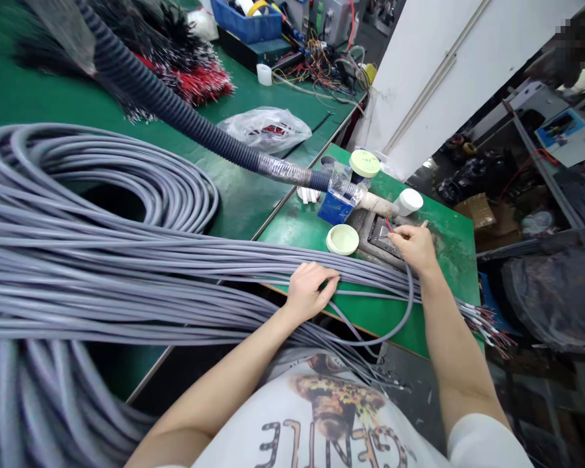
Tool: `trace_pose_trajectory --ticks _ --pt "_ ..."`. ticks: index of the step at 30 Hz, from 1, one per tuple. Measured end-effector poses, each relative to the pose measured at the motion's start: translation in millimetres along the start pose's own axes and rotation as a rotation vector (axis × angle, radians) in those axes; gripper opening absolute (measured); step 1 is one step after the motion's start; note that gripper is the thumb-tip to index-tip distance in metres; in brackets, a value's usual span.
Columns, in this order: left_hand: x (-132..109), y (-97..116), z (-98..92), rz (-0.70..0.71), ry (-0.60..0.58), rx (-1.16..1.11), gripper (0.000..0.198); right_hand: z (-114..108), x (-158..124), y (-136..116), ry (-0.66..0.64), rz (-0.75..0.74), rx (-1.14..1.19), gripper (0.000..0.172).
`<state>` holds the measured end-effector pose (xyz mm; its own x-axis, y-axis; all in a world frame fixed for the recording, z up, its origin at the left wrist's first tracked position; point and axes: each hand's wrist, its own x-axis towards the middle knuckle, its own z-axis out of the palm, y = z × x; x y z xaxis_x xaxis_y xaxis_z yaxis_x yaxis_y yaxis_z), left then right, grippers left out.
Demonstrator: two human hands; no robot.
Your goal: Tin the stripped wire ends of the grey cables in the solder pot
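My right hand [413, 247] pinches the end of a grey cable [409, 305], whose thin inner wires [389, 225], one red, stick out past my fingertips. Those wire ends are over a dark, square-topped metal block [381, 235], just below the hose nozzle [377, 203]. From my right hand the cable loops down and back to the left. My left hand [309, 292] lies on a thick bundle of grey cables [244, 257], thumb and forefinger pressed together. What those fingers grip, if anything, is hidden.
A ribbed hose [175, 104] crosses above the green bench [448, 227]. Around the block stand an open pale tub [342, 240], a yellow-lidded jar [364, 162], a white jar [409, 201] and a blue box [335, 207]. Stripped cable ends [487, 325] hang past the right edge.
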<state>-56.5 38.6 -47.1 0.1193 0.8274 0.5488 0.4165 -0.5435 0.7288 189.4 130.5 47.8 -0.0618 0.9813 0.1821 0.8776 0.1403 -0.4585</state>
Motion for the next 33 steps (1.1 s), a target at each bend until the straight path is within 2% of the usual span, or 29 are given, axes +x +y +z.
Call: trace_pose_trajectory --ticks 3,6,11,18,21,25,29,33 --pt "0 -1 0.4 0.006 0.003 0.002 0.009 14 2 -26 -0.088 -0.078 0.035 0.023" --pt "0 -1 0.9 0.017 0.006 -0.003 0.008 33 9 -41 -0.149 -0.115 -0.02 0.021" --pt "1 -1 0.9 0.016 0.002 -0.011 0.008 56 18 -49 -0.216 -0.164 -0.143 0.021" --pt "0 -1 0.3 0.023 0.0 -0.015 0.008 68 24 -53 -0.266 -0.143 -0.297 0.022" --pt "1 -1 -0.1 0.024 -0.001 -0.013 0.009 63 24 -54 -0.259 -0.145 -0.281 0.022" --pt "1 -1 -0.3 0.023 0.002 -0.012 0.01 39 20 -45 -0.175 -0.144 -0.215 0.024" --pt "1 -2 -0.4 0.016 0.002 -0.013 0.01 12 15 -14 -0.087 -0.035 -0.199 0.027" --pt "0 -2 -0.8 0.008 0.002 -0.012 0.008 3 15 26 -0.022 0.153 -0.225 0.029"
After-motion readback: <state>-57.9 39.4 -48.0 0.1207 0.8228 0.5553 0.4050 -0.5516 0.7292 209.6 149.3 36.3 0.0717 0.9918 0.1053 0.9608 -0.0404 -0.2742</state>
